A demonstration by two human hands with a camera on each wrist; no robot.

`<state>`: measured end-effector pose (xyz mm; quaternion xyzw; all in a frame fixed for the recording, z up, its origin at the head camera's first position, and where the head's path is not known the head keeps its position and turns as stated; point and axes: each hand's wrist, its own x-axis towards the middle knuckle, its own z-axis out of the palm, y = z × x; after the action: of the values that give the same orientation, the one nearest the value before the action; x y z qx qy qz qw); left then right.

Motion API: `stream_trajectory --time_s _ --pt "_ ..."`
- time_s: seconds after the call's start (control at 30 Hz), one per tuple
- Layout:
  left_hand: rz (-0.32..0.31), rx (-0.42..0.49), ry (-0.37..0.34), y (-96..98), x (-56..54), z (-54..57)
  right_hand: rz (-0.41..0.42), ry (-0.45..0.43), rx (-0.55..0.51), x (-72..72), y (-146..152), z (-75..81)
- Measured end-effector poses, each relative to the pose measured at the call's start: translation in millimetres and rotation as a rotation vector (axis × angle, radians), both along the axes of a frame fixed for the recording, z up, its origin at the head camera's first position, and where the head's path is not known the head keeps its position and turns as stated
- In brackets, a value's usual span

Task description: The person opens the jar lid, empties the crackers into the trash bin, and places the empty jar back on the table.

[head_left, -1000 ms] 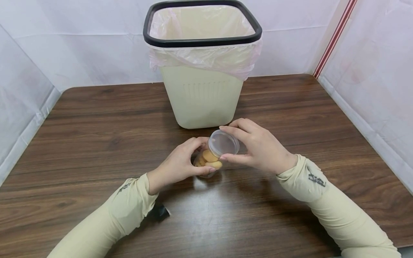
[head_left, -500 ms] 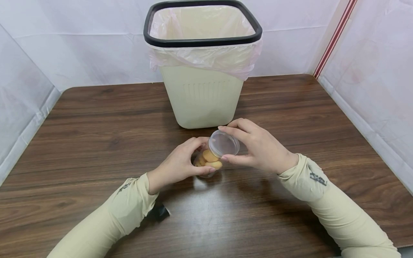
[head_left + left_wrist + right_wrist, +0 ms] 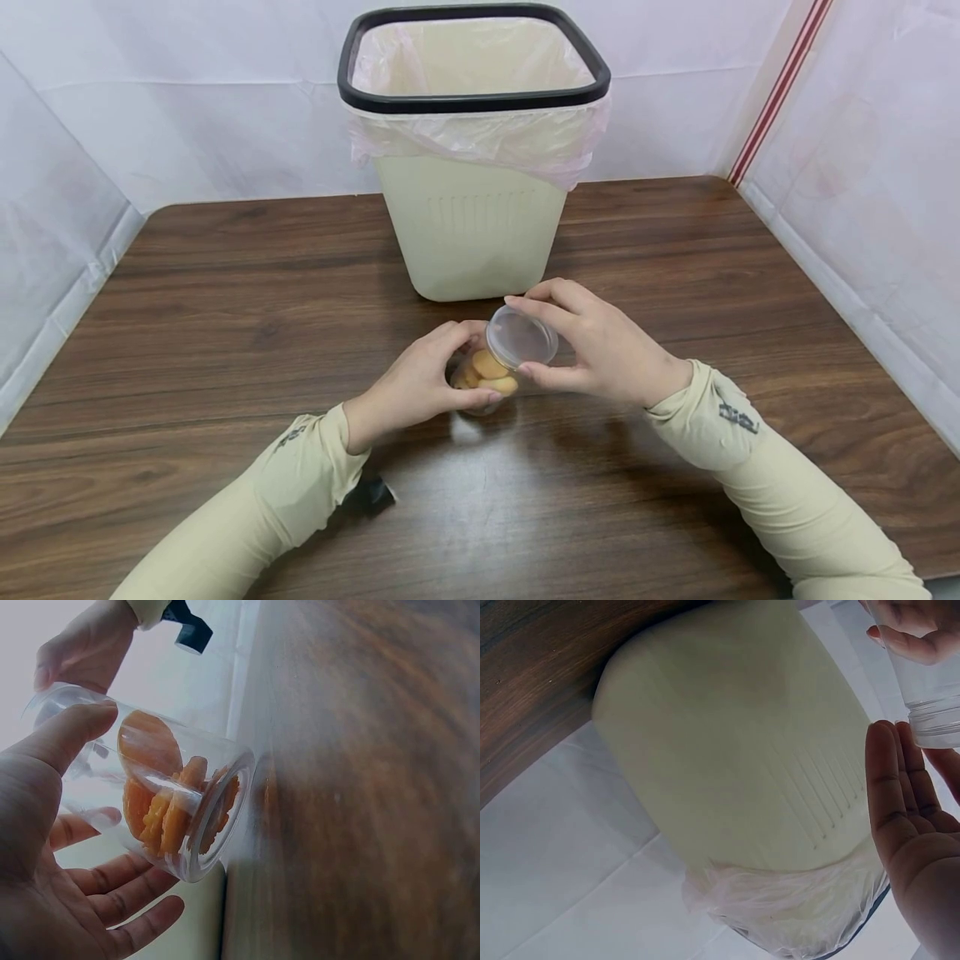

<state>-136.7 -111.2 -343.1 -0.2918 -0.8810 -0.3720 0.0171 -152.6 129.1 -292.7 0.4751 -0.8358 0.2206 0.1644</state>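
A clear jar (image 3: 97,784) with yellow-brown biscuits (image 3: 150,742) in its lower part stands tilted, its base right at the table. My left hand (image 3: 420,371) grips its side, thumb on the near side and fingers around the back. The jar's round translucent lid (image 3: 522,337) faces up and to the right. Around the lid's edge, my right hand (image 3: 603,346) has its thumb below and its index finger above. Screw threads show on the jar's neck (image 3: 934,720) in the right wrist view, close to the right fingertips. The palm side of the right hand is hidden in the head view.
Behind the jar stands a tall cream bin (image 3: 472,233) with a black rim and a pale pink liner bag. A dark wooden table (image 3: 225,333) lies beneath. White sheeting (image 3: 225,133) surrounds it. A small black piece (image 3: 377,496) shows by the left sleeve.
My right index fingertip has slid slightly leftward along the lid's edge, and the thumb slightly rightward. The left hand and the jar keep their place.
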Motion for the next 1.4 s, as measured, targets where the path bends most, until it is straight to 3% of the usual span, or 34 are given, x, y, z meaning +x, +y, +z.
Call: stream_trajectory --time_s 0.4,0.67,1.03,1.2,1.4 --pt "-0.004 -0.005 0.015 1.3 0.6 -0.3 0.000 -0.001 0.016 1.3 1.2 0.1" --pt "0.005 -0.023 0.011 0.4 1.3 -1.5 -0.007 0.061 0.007 2.1 -0.3 -1.6" --pt "0.011 -0.030 0.014 -0.2 1.3 1.0 -0.135 0.156 0.022 4.5 -3.8 0.7" --pt "0.005 -0.029 0.031 0.1 0.8 0.7 -0.157 0.202 -0.012 4.9 -5.5 -0.6" --pt "0.003 -0.028 0.037 0.1 0.4 0.5 -0.154 0.196 -0.028 6.2 -6.7 -1.0"
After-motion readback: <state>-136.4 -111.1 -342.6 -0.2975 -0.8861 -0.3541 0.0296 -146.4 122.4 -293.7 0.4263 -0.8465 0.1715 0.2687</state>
